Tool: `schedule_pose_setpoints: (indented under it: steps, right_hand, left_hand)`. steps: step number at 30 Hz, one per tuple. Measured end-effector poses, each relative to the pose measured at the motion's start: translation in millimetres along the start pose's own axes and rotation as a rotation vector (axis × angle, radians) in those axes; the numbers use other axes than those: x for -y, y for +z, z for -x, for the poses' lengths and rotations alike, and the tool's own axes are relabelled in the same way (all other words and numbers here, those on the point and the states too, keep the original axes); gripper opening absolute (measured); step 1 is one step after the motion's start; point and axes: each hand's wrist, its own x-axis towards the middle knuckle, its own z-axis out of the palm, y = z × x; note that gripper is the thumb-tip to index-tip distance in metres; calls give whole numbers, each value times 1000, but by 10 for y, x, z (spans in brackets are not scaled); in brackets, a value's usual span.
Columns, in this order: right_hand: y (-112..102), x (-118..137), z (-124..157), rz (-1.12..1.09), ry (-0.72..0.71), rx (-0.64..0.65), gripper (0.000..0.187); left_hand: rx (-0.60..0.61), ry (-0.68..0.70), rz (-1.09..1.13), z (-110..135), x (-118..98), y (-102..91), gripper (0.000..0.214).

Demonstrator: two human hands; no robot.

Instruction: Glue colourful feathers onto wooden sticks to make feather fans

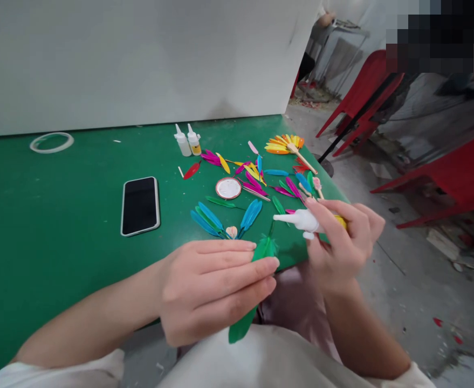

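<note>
Close to my body, my left hand (220,291) pinches a green feather (242,326), its quill end pointing up and away from me. My right hand (339,242) grips a small white glue bottle (307,221) lying sideways, its nozzle tip at the feather's quill. Whether the tip touches the quill, I cannot tell. Just beyond my left hand, blue and green feathers (251,215) fan out on the table around a light wooden piece (231,232). Loose pink feathers (255,186) and others in several colours lie farther back.
On the green table (79,215) are a phone (140,206), a tape ring (51,143), two upright glue bottles (189,141), a round white lid (228,188) and a yellow-orange feather fan on a stick (285,144). A pale panel (139,59) rises behind. Red chairs (362,97) stand right, near another person.
</note>
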Motion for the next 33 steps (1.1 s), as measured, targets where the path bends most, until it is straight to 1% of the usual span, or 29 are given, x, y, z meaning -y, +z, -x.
schedule_pose_setpoints:
  steps: [2, 4, 7, 9, 13, 15, 17, 20, 24, 27, 30, 31, 32, 33]
  right_hand:
    - [20, -7, 25, 7, -1, -65, 41]
    - [32, -15, 46, 25, -16, -126, 42]
    - [33, -16, 58, 56, -28, -169, 41]
    - [29, -13, 51, 58, -64, -194, 40]
    - [36, -8, 18, 28, -187, -253, 34]
    - [44, -7, 1, 35, -203, -297, 30]
    - [48, -9, -13, 67, -214, -338, 26]
    - [36, -14, -28, 90, -234, -313, 22]
    - [23, -17, -41, 15, -232, -260, 21]
    - [35, -19, -36, 38, -205, -281, 25]
    - [31, -27, -7, 67, -190, -326, 28]
    - [21, -32, 6, 52, -165, -301, 28]
    - [9, -38, 18, 25, -122, -240, 27]
    - [-5, -45, 30, -9, -63, -151, 26]
  left_hand:
    - [77, -61, 50, -41, -32, -83, 24]
    - [124, -103, 90, -74, -52, -158, 25]
    - [120, -106, 126, -103, -47, -225, 29]
    - [127, -107, 150, -116, -29, -237, 30]
    - [124, -139, 264, -139, -4, -208, 29]
    - [118, -174, 323, -146, -3, -185, 28]
    - [141, -219, 357, -147, -7, -172, 29]
    - [168, -207, 362, -143, -11, -186, 27]
    - [139, -104, 258, -151, -26, -224, 27]
    - [146, -93, 187, -172, -43, -208, 31]
    - [223, -121, 202, -187, -51, -159, 32]
    - [232, -133, 209, -189, -51, -144, 31]
    - [233, -136, 214, -189, -51, -132, 30]
    - [228, -132, 219, -189, -50, -123, 28]
